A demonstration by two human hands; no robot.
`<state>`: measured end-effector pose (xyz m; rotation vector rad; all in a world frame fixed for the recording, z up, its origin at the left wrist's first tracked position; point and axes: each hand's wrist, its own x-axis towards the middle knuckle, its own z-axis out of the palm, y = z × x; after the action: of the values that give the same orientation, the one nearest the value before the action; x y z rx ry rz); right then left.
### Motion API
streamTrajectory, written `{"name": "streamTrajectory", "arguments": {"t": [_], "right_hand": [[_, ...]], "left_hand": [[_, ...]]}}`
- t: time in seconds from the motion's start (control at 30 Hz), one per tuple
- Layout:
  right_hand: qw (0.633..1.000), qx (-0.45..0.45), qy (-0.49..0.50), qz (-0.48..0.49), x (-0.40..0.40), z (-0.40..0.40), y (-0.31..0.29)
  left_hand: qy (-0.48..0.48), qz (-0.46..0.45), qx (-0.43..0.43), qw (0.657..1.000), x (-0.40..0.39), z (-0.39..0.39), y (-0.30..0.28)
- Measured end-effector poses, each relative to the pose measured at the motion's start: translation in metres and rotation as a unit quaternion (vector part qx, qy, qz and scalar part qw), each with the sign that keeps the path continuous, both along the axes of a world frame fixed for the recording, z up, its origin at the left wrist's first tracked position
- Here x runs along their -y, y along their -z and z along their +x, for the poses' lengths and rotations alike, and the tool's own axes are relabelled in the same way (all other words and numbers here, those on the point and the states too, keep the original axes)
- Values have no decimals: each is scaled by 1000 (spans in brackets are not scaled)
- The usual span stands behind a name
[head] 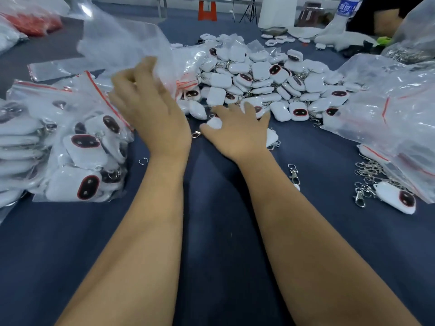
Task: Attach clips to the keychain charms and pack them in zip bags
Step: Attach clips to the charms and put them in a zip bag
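Observation:
A large heap of white keychain charms (266, 85) with dark oval faces lies on the blue cloth ahead of me. My left hand (150, 107) is raised at the left of the heap, its fingers curled round a clear zip bag (127, 45) with a red strip. My right hand (237, 130) reaches into the heap's near edge, its fingers curled over a white charm (214, 123). A metal clip (195, 134) lies between my hands. Packed zip bags of charms (70, 149) are stacked at the left.
Loose metal clips (367, 180) and one charm (397, 197) lie at the right beside clear plastic bags (388, 109). One clip (293, 174) lies near my right forearm. Another person's arm (386, 22) and a water bottle (346, 8) are at the far right.

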<state>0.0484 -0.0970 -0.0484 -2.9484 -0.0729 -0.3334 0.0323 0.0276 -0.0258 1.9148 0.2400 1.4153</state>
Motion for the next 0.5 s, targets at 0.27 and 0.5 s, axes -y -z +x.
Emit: {"name": "streamTrajectory", "arguments": {"t": [0.27, 0.5], "right_hand": [[986, 151, 64, 2, 28, -37, -6], [988, 107, -91, 58, -4, -47, -5]], "left_hand": [[144, 132, -375, 906, 13, -10, 19], [119, -50, -313, 941, 14, -23, 17]]}}
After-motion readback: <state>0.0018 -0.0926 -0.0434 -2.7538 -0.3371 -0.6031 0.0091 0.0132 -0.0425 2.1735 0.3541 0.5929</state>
